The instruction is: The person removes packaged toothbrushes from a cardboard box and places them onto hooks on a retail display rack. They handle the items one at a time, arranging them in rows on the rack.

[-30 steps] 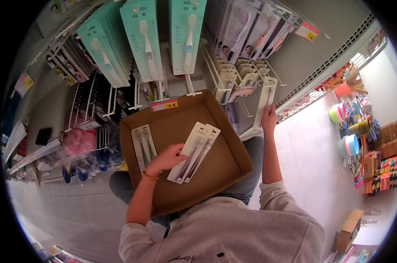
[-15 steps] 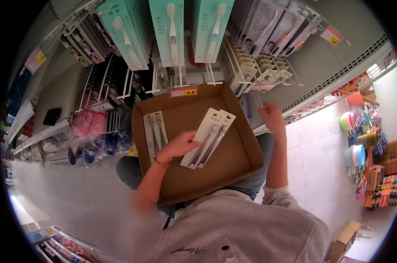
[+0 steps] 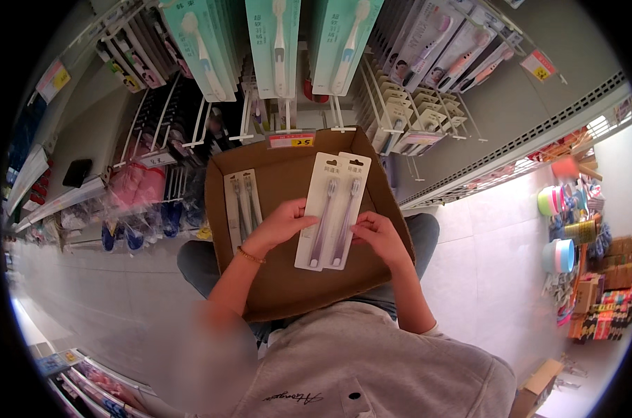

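Observation:
My left hand [image 3: 295, 224] grips the left edge of two white carded toothbrushes with purple handles [image 3: 323, 223], held upright over a shallow brown cardboard box [image 3: 274, 292]. My right hand [image 3: 366, 231] has its fingers closed on the right edge of the same packs. In the box's left part lie two similar packs with grey-green toothbrushes [image 3: 242, 195]. The box rests on my legs.
Rows of teal toothbrush packs [image 3: 274, 49], purple-toned packs [image 3: 441, 49] and small cream packs [image 3: 427, 111] hang on hooks ahead. A black phone [image 3: 77, 173] lies on the left shelf. Colourful buckets [image 3: 558, 254] and a cardboard carton [image 3: 535, 386] stand at right.
My right hand has left the hooks at right, where it held a single pack, and moved down to the purple packs. Those packs are now lifted and turned more upright in my hands.

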Demonstrator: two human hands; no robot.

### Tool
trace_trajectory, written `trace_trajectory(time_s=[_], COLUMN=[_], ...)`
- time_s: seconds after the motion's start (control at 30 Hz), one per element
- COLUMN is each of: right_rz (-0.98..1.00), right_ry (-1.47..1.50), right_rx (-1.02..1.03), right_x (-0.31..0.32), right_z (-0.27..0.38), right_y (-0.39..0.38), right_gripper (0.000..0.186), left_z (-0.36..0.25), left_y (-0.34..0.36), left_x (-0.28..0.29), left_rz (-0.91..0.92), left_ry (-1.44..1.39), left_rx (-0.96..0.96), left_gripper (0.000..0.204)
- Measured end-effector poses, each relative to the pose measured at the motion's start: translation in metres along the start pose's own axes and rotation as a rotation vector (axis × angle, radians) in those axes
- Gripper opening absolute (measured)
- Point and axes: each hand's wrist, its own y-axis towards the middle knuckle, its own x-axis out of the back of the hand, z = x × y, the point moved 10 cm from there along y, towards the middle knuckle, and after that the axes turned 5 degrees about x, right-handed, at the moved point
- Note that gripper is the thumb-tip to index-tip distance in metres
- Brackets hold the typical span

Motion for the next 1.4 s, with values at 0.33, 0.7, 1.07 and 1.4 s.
trace_trajectory(time_s=[0.33,0.7,1.07,1.4], right_rz=[-0.375,-0.467,-0.435,-0.504], right_ry=[0.082,-0.357,-0.326,-0.702], right_rx=[0.061,0.188,0.249,0.3], right_x=[0.075,0.151,0.179,0.203], right_z=[0.02,0.069,0.064,0.076], right_y=[-0.009,-0.011,-0.016,-0.001], right_gripper=[0.012,0.016,0.014,0.022], left_z=[-0.001,0.002,0.008,0.005], left_y=[-0.002,0.0,0.003,0.001], left_x=[0.007,0.004,0.009,0.009], left_rz=[-0.044,-0.012,0.001,-0.011], left_ry=[0.016,0.025,0.011,0.052], left_rx=[0.002,0.007,-0.01,-0.02], left_gripper=[0.029,0.028,0.031,0.031])
